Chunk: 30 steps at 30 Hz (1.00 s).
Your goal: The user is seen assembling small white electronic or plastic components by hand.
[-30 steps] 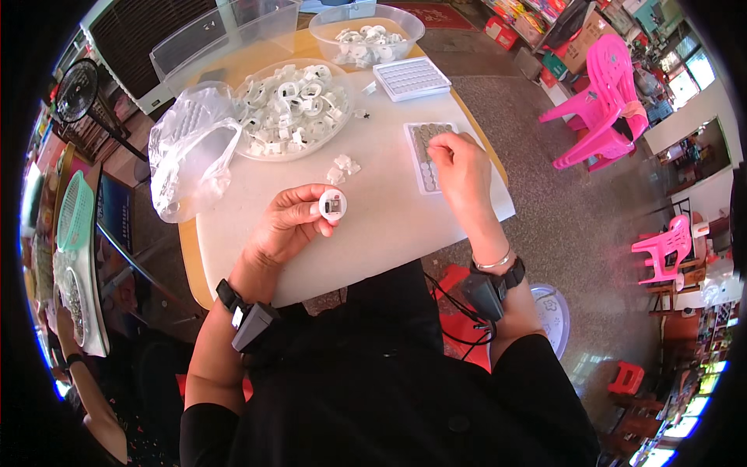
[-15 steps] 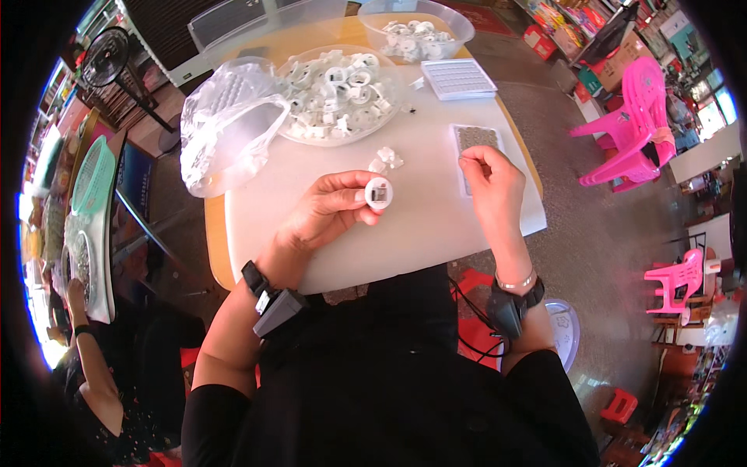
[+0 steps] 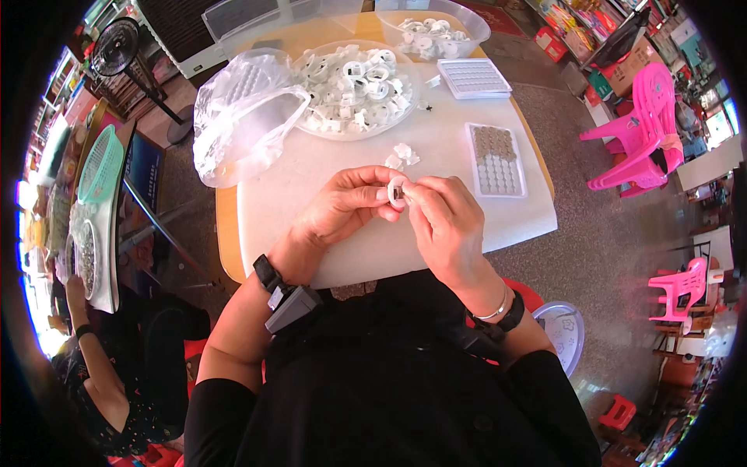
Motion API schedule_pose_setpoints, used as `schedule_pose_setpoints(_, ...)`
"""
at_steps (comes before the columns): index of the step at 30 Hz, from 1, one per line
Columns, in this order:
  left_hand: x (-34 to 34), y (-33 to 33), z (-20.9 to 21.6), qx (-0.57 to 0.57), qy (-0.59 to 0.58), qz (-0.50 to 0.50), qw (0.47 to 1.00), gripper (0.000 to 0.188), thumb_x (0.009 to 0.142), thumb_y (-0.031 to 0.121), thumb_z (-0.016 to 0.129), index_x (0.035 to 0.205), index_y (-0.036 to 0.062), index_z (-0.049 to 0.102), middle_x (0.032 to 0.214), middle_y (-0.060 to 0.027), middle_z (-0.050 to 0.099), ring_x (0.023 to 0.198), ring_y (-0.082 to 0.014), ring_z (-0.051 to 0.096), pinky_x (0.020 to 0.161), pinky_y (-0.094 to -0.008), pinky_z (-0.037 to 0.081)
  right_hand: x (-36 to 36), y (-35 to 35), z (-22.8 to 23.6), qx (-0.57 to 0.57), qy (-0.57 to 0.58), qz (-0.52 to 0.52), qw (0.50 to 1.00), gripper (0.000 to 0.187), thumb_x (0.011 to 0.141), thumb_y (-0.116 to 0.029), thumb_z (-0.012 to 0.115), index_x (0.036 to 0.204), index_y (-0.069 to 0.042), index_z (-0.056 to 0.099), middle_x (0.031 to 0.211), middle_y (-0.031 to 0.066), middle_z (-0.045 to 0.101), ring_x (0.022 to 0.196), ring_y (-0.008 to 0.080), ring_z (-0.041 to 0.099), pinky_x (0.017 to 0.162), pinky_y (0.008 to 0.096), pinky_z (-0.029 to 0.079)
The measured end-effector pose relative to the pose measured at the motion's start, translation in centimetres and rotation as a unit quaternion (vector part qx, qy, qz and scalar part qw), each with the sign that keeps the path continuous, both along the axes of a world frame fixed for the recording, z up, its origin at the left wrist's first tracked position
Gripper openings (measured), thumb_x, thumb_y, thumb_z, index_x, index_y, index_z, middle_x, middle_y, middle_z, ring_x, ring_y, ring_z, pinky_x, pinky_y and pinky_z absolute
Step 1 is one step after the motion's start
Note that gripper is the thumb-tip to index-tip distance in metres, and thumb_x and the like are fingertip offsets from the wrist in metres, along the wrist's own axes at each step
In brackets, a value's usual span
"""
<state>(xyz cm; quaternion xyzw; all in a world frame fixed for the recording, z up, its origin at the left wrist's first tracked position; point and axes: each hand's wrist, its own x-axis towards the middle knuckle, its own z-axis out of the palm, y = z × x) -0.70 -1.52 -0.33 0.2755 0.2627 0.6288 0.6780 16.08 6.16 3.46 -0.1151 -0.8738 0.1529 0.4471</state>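
Observation:
My left hand pinches a small white round plastic part with a dark square in its middle, held above the front of the table. The closed fingertips of my right hand meet at the right edge of this part. Whatever they pinch, if anything, is too small and hidden to make out. Just beyond my hands lie a few small white plastic pieces. Right of them is a shallow white tray, its far half filled with small round greyish pieces and its near half showing bare pockets.
A clear bowl heaped with white plastic parts stands at the back, a crumpled plastic bag on its left. Behind are another clear tub and stacked white trays. A co-worker's hand is at far left, pink chairs at right.
My right hand has moved left from over the tray of greyish pieces to the white round part. My left hand still holds that part, now turned more edge-on.

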Motion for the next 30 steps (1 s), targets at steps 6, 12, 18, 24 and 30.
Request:
schedule_pose_setpoints(6, 0.1, 0.0, 0.0, -0.013, 0.007, 0.007, 1.000, 0.028, 0.087, 0.007, 0.061, 0.113, -0.0046, 0.058, 0.099, -0.0107, 0.064, 0.090, -0.0188, 0.064, 0.081, -0.0294, 0.053, 0.2, 0.3, 0.4, -0.005, -0.033, 0.023, 0.999, 0.023, 0.072, 0.002, 0.060, 0.094, -0.002, 0.059, 0.083, 0.0076, 0.056, 0.072, 0.0243, 0.056, 0.063, 0.0345, 0.047)
schedule_pose_setpoints(12, 0.1, 0.0, 0.2, -0.022, 0.035, 0.001, 0.999, 0.028, 0.087, 0.007, 0.061, 0.111, -0.0058, 0.059, 0.099, -0.0117, 0.065, 0.089, -0.0184, 0.064, 0.081, -0.0300, 0.053, 0.5, 1.7, 0.9, 0.002, -0.116, 0.070, 0.991, 0.014, 0.077, 0.004, 0.061, 0.089, -0.002, 0.059, 0.079, 0.0084, 0.057, 0.074, 0.0262, 0.058, 0.062, 0.0356, 0.047)
schedule_pose_setpoints(18, 0.3, 0.0, 0.1, -0.035, 0.045, 0.016, 0.998, 0.034, 0.084, 0.010, 0.064, 0.113, -0.0072, 0.058, 0.097, -0.0126, 0.065, 0.084, -0.0184, 0.064, 0.075, -0.0282, 0.054, 0.3, 2.0, 1.2, -0.091, -0.104, 0.093, 0.986, 0.016, 0.078, 0.000, 0.059, 0.093, -0.004, 0.057, 0.084, 0.0094, 0.056, 0.081, 0.0268, 0.058, 0.069, 0.0359, 0.049)
schedule_pose_setpoints(24, 0.4, -0.1, 0.2, -0.042, 0.070, 0.014, 0.997, 0.034, 0.084, 0.011, 0.065, 0.112, -0.0059, 0.059, 0.098, -0.0123, 0.065, 0.083, -0.0176, 0.064, 0.075, -0.0286, 0.054, 0.8, 2.1, 1.9, -0.277, -0.128, 0.142, 0.942, 0.009, 0.083, -0.001, 0.058, 0.091, -0.001, 0.060, 0.091, 0.0112, 0.059, 0.077, 0.0289, 0.063, 0.068, 0.0350, 0.051)
schedule_pose_setpoints(30, 0.2, 0.1, -0.3, -0.060, 0.094, -0.003, 0.994, 0.033, 0.083, 0.010, 0.066, 0.111, -0.0058, 0.060, 0.098, -0.0118, 0.066, 0.083, -0.0171, 0.064, 0.075, -0.0293, 0.053, 0.7, 2.8, 2.0, -0.252, -0.155, 0.140, 0.945, 0.006, 0.082, -0.001, 0.057, 0.086, -0.001, 0.062, 0.084, 0.0123, 0.058, 0.075, 0.0273, 0.063, 0.066, 0.0350, 0.050)
